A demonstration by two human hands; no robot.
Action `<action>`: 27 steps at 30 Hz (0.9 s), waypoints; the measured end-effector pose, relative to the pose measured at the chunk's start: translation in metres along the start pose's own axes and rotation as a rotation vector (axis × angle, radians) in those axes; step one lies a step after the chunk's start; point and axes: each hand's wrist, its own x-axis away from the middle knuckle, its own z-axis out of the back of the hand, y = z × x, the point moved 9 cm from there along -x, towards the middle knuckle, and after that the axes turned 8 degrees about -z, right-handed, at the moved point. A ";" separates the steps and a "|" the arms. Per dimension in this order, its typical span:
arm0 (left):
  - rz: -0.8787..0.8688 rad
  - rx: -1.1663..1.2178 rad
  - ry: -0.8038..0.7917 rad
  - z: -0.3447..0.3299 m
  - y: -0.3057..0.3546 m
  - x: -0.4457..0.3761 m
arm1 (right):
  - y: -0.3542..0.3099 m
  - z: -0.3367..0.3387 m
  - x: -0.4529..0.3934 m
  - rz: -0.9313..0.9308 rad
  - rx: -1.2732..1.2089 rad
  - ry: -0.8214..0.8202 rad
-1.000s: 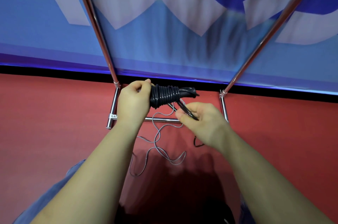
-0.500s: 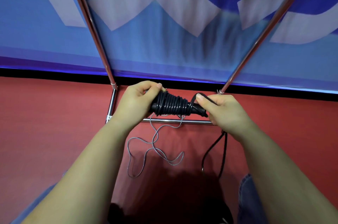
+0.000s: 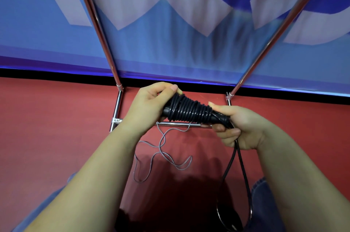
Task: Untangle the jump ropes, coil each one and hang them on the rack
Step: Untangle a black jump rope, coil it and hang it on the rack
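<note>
A black jump rope (image 3: 190, 111) is wound in tight turns round its black handles, held level in front of me. My left hand (image 3: 149, 105) grips the left end of the bundle. My right hand (image 3: 237, 122) grips the right end and pinches the loose black cord, which drops from it in a long loop (image 3: 236, 167) toward the floor. A thin grey rope (image 3: 161, 153) lies in loose curls on the red floor below my hands. The chrome rack (image 3: 116, 107) stands just behind, its low crossbar partly hidden by the bundle.
Two slanted chrome poles (image 3: 96, 23) of the rack rise toward the top corners. A blue and white banner (image 3: 170, 42) covers the wall behind. The red floor (image 3: 47, 127) spreads left and right. My jeans-clad knees show at the bottom.
The bundle has tilted down to the right and gained turns. My right hand has slid to the right end, and the free black loop hanging from it is longer in view.
</note>
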 end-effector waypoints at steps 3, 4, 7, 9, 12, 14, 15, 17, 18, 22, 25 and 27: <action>0.036 0.112 0.023 -0.003 -0.002 -0.001 | -0.002 -0.026 -0.002 -0.008 -0.223 -0.406; 0.051 0.164 0.035 -0.004 -0.002 -0.001 | -0.007 -0.037 0.002 0.023 -0.307 -0.544; 0.117 0.234 0.104 -0.003 -0.010 -0.002 | -0.018 -0.033 -0.009 0.133 -0.387 -0.364; 0.203 0.264 0.164 -0.002 -0.020 0.000 | -0.025 -0.009 -0.012 0.295 -0.320 0.063; 0.317 0.292 0.230 -0.003 -0.034 0.005 | -0.039 0.003 0.000 0.584 -0.093 0.478; 0.375 0.333 0.279 -0.002 -0.041 0.008 | -0.042 -0.004 0.003 0.671 0.026 0.533; 0.399 0.356 0.305 -0.003 -0.045 0.009 | -0.043 -0.011 0.003 0.696 0.036 0.479; 0.415 0.356 0.348 -0.001 -0.048 0.011 | -0.043 -0.019 0.003 0.697 0.031 0.391; 0.384 0.306 0.365 0.002 -0.046 0.010 | -0.041 -0.017 0.002 0.670 0.038 0.412; 0.013 -0.123 0.402 0.020 -0.016 0.004 | -0.033 -0.009 0.002 0.569 0.107 0.570; -0.213 -0.336 0.451 0.022 0.006 0.014 | -0.031 -0.014 0.001 0.532 -0.059 0.491; -0.243 -0.415 0.451 0.020 0.009 0.018 | -0.029 -0.015 -0.001 0.497 -0.138 0.433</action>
